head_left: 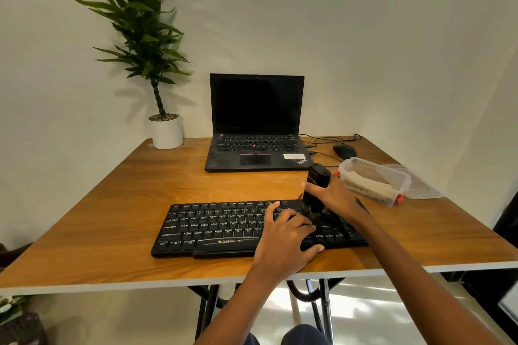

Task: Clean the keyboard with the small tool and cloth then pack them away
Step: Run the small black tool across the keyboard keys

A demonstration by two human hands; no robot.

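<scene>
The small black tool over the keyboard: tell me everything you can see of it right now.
The small black tool is a boxy, matte, plastic-looking handheld unit, upright and leaning slightly, with faint print on its side. The right hand grips its middle; its lower end meets the right part of the keyboard, blurred there. The left hand rests on keys beside it.

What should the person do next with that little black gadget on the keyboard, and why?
Probably slide the small tool leftward along the rows. The right hand holds it upright with its lower end on the right part of the keyboard, the left hand lies flat on the keys beside it, and the keys further left lie uncovered.
</scene>
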